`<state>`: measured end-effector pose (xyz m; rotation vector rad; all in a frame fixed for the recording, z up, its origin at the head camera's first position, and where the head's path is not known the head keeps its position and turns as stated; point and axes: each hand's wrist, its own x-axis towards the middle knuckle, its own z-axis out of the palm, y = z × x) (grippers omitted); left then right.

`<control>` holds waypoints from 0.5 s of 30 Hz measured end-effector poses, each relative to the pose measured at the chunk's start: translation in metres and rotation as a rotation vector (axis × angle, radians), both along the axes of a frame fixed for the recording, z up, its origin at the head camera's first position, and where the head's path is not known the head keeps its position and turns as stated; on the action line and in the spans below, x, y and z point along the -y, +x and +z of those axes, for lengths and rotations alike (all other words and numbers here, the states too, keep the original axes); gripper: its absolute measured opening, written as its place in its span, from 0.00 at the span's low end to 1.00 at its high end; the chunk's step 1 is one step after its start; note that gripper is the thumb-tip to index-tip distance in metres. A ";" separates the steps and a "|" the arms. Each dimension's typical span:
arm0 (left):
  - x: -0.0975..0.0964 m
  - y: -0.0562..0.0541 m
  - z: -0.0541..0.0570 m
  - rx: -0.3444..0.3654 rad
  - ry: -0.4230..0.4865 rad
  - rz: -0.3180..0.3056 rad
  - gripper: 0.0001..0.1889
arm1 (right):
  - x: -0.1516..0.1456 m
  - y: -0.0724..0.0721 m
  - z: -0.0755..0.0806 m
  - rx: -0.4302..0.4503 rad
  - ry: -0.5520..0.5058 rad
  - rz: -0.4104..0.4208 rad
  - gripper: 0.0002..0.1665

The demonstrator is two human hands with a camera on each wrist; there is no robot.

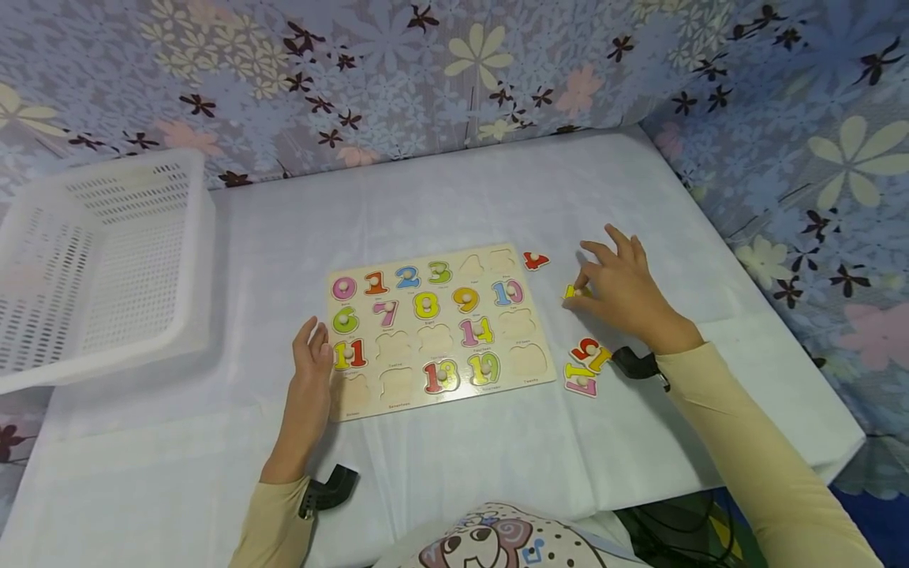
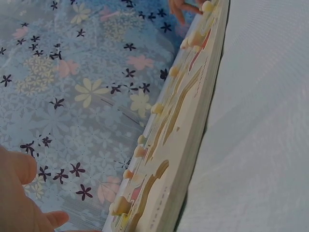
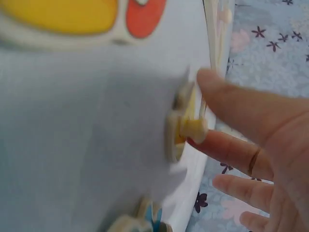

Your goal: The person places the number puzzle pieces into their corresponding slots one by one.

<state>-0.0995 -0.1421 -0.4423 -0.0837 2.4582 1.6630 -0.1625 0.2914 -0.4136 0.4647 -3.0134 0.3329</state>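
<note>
My right hand [image 1: 621,296] is over a small yellow puzzle piece [image 1: 570,292] right of the wooden number board [image 1: 426,406]. In the right wrist view the index fingertip is at the piece's round knob [image 3: 195,130], while the thumb [image 3: 212,82] stands a little apart from it. The other fingers are spread. My left hand [image 1: 308,371] rests at the board's left edge with relaxed fingers, holding nothing. Colourful knobbed numbers such as the pink 0 [image 1: 344,289] and yellow 8 [image 1: 427,305] sit in the board. Several recesses, one at bottom right [image 1: 528,361], are bare.
A red 4 [image 1: 536,261] lies by the board's upper right corner. A red-and-yellow piece [image 1: 591,353] and a pink-and-yellow one [image 1: 581,381] lie near the right wrist. Near the right hand is a blue piece [image 3: 153,217]. A white basket [image 1: 192,260] stands at left.
</note>
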 end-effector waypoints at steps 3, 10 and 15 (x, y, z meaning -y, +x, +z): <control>0.001 0.000 0.000 -0.001 -0.003 0.003 0.31 | -0.007 0.002 0.001 -0.012 -0.033 0.040 0.16; 0.000 0.000 -0.001 0.004 -0.001 0.007 0.31 | -0.021 0.006 0.006 0.106 -0.021 0.139 0.28; 0.000 0.000 0.000 0.014 0.000 0.011 0.31 | -0.024 0.004 0.004 0.144 -0.011 0.146 0.25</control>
